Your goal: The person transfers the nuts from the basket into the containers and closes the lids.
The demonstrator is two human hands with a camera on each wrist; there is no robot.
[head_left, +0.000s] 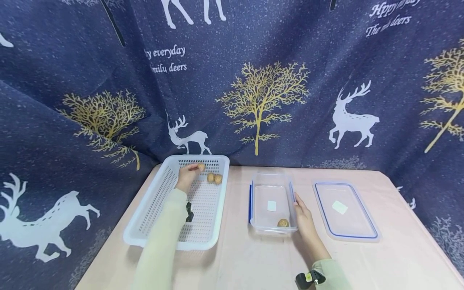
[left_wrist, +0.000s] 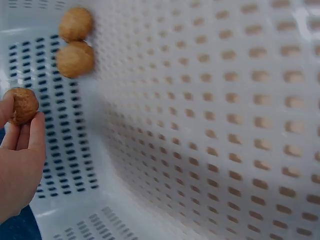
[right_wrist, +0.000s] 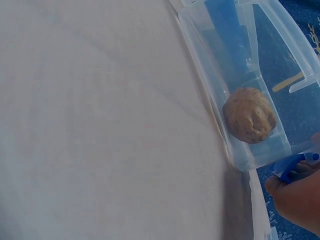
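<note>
My left hand (head_left: 186, 179) reaches into a white perforated basket (head_left: 225, 193) and pinches a walnut (left_wrist: 24, 106) between thumb and fingers, near the far wall. Two more walnuts (left_wrist: 75, 59) sit side by side in the basket, just right of that hand in the head view. At centre right stands a clear plastic container (head_left: 262, 215) without its lid, holding one walnut (right_wrist: 248, 115) at its near end. My right hand (head_left: 306, 221) grips the container's right side, with the thumb by a blue latch (right_wrist: 290, 167).
The container's clear lid (head_left: 351, 225), with a blue seal and a white label, lies flat to the right. A pale pink cloth (head_left: 246, 266) covers the table. Behind it hangs a dark blue curtain (head_left: 290, 133) with deer and trees.
</note>
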